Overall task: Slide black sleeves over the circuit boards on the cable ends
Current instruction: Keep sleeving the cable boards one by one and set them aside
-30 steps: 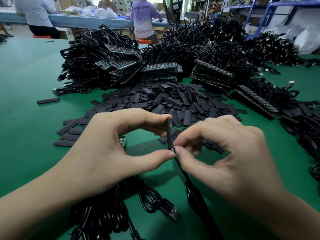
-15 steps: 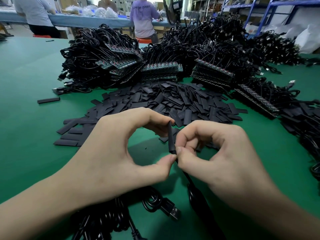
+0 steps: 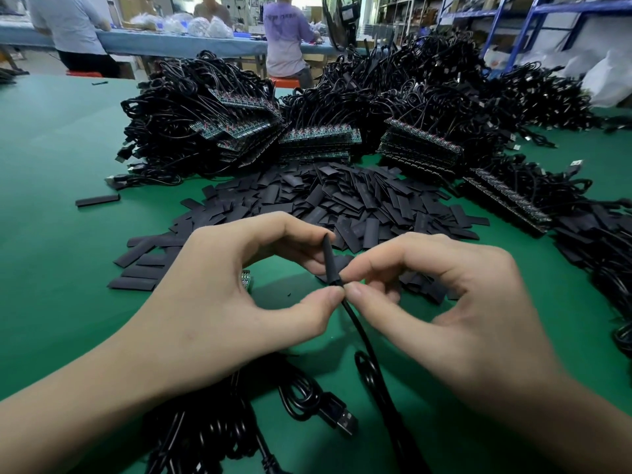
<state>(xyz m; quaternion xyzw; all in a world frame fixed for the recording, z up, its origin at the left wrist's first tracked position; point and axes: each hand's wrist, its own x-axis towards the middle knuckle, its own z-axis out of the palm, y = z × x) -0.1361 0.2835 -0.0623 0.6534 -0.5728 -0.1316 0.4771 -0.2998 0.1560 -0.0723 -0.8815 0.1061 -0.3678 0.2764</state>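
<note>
A black sleeve (image 3: 329,260) stands edge-on between my hands, on the end of a black cable (image 3: 362,340). My left hand (image 3: 239,295) pinches the sleeve between forefinger and thumb. My right hand (image 3: 448,302) pinches its lower end where the cable enters. The board inside is hidden by the sleeve. A heap of loose black sleeves (image 3: 342,203) lies just beyond my hands. Stacks of cables with bare green circuit boards (image 3: 318,138) sit behind that heap.
A coiled cable bundle with a USB plug (image 3: 342,417) lies on the green table (image 3: 51,165) under my wrists. More cable piles (image 3: 533,94) fill the right side. One stray sleeve (image 3: 97,200) lies at the left. People stand at a far bench.
The sleeve has slid a little lower along the cable end and my right fingers have closed in around its base. Both hands stay in about the same place.
</note>
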